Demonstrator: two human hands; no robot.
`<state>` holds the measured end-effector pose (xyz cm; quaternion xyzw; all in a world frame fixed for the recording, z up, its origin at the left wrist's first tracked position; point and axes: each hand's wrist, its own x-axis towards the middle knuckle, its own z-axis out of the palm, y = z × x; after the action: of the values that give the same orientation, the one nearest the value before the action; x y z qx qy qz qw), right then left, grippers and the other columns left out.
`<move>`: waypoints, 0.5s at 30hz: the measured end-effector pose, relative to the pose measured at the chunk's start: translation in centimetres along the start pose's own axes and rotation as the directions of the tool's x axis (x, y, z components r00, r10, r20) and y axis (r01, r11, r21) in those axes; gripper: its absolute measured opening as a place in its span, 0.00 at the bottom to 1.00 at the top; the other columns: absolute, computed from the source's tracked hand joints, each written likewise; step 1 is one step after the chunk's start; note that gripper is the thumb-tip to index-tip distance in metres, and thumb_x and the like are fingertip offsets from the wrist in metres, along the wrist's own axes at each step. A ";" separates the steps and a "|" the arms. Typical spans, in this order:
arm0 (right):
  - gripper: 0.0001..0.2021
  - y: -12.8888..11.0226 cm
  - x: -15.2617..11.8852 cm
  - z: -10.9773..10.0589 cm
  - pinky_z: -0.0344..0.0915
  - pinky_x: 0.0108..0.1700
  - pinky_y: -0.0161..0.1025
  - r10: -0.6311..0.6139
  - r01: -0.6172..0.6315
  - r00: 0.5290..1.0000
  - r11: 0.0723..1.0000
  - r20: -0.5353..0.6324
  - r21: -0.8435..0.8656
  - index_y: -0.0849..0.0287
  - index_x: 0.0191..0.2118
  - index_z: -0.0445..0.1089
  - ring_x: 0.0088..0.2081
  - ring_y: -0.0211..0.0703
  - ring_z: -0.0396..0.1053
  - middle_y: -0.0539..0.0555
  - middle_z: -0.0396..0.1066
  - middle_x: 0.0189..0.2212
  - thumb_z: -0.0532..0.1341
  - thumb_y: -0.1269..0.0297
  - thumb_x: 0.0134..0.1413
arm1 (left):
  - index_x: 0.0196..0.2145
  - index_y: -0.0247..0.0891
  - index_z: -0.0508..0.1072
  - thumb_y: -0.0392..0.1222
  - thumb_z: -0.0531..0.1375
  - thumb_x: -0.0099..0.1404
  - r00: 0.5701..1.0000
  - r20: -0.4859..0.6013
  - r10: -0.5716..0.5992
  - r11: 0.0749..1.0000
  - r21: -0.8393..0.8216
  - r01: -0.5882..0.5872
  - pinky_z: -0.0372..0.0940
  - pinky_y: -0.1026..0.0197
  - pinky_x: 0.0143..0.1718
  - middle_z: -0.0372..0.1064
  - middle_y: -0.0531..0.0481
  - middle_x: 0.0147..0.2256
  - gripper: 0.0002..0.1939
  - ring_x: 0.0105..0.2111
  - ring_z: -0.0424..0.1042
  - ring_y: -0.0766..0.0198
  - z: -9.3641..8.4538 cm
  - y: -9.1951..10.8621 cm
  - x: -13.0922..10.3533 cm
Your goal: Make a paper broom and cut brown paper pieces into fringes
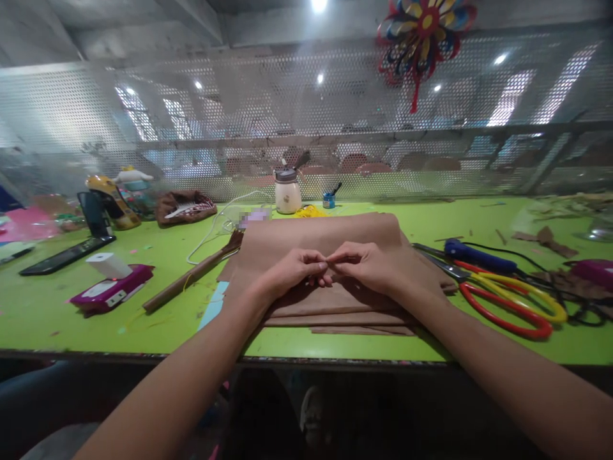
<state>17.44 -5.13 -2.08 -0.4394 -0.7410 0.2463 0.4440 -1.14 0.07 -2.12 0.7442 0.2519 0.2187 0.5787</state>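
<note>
In the head view, a stack of brown sheets [330, 230], paper or cloth, lies in front of me on the green table. Above its middle, my left hand [301, 267] and my right hand [357, 263] meet at the fingertips. Thumb and forefinger are pinched together on each hand. Whatever is between them, if anything, is too small to make out. To the right of the stack lie scissors with red and yellow handles [505, 319]. A brown rolled stick [184, 281] with a frayed end rests on the left.
A purple power socket [112, 291] with a white plug and a black phone [67, 255] are at left. Behind the stack stand a cream bottle [287, 195] and a small blue jar [329, 200]. A blue-handled tool [479, 254] with a black cord lies right. A perforated screen [239, 115] borders the back.
</note>
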 end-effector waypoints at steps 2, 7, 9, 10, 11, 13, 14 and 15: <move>0.11 -0.2 0.0 -0.1 0.63 0.35 0.34 0.111 -0.115 0.993 0.987 0.041 0.110 0.61 0.35 0.73 0.33 0.39 0.68 0.53 0.72 0.32 0.61 0.68 0.41 | 0.34 0.30 0.69 0.45 0.56 0.58 1.000 -0.007 0.000 1.000 -0.001 0.000 0.54 0.68 0.24 0.72 0.43 0.29 0.13 0.23 0.65 0.70 0.0 -0.1 0.1; 0.13 -0.5 0.1 -0.2 0.62 0.31 0.34 0.243 -0.267 0.962 0.932 0.126 0.244 0.64 0.36 0.71 0.28 0.37 0.66 0.53 0.71 0.28 0.60 0.63 0.42 | 0.35 0.30 0.69 0.46 0.56 0.57 1.000 -0.003 -0.004 1.000 0.018 0.004 0.55 0.68 0.24 0.72 0.44 0.28 0.15 0.23 0.65 0.70 0.2 0.1 0.1; 0.14 -0.2 0.1 -0.2 0.58 0.25 0.32 0.280 -0.294 0.955 0.938 0.096 0.186 0.64 0.31 0.71 0.23 0.34 0.62 0.51 0.68 0.22 0.59 0.58 0.44 | 0.35 0.30 0.69 0.46 0.56 0.58 1.000 -0.008 -0.004 0.999 0.052 0.004 0.56 0.67 0.24 0.72 0.44 0.28 0.15 0.24 0.66 0.69 0.3 0.2 0.1; 0.14 0.0 0.2 -0.1 0.56 0.22 0.31 0.304 -0.313 0.949 0.937 0.081 0.158 0.64 0.29 0.71 0.21 0.33 0.60 0.50 0.67 0.20 0.60 0.56 0.43 | 0.34 0.30 0.69 0.46 0.56 0.58 1.000 -0.016 -0.002 0.998 0.070 0.003 0.56 0.67 0.24 0.72 0.44 0.28 0.14 0.24 0.66 0.69 0.3 0.3 0.1; 0.15 0.2 0.2 -0.1 0.54 0.20 0.30 0.325 -0.331 0.943 0.933 0.068 0.142 0.64 0.28 0.71 0.20 0.32 0.58 0.49 0.65 0.18 0.60 0.55 0.42 | 0.34 0.29 0.69 0.46 0.56 0.58 1.000 -0.025 -0.002 0.996 0.088 0.004 0.56 0.67 0.24 0.72 0.43 0.28 0.14 0.24 0.66 0.69 0.4 0.3 0.1; 0.14 0.6 0.1 0.0 0.51 0.18 0.29 0.342 -0.347 0.938 0.926 0.060 0.151 0.64 0.27 0.71 0.19 0.31 0.56 0.48 0.64 0.17 0.61 0.55 0.41 | 0.34 0.29 0.69 0.45 0.55 0.58 0.999 -0.042 -0.001 0.993 0.115 0.005 0.56 0.67 0.23 0.72 0.43 0.29 0.14 0.24 0.66 0.69 0.5 0.4 0.1; 0.14 0.7 0.1 0.0 0.51 0.18 0.29 0.343 -0.348 0.937 0.921 0.061 0.172 0.64 0.27 0.70 0.18 0.30 0.56 0.48 0.63 0.17 0.62 0.56 0.40 | 0.34 0.29 0.70 0.45 0.55 0.58 0.999 -0.049 0.005 0.992 0.125 0.001 0.56 0.67 0.23 0.72 0.43 0.28 0.14 0.24 0.66 0.69 0.6 0.5 0.1; 0.14 0.8 0.1 0.0 0.51 0.18 0.28 0.344 -0.349 0.937 0.916 0.058 0.196 0.64 0.27 0.70 0.18 0.30 0.55 0.48 0.63 0.16 0.63 0.56 0.40 | 0.34 0.29 0.70 0.45 0.55 0.58 0.998 -0.056 0.010 0.991 0.136 -0.003 0.57 0.67 0.23 0.72 0.44 0.28 0.14 0.23 0.66 0.69 0.7 0.6 0.1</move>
<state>17.74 -4.62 -2.67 -0.5132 -0.6273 0.4004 0.4276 -0.60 -0.52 -1.74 0.7763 0.2799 0.2237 0.5187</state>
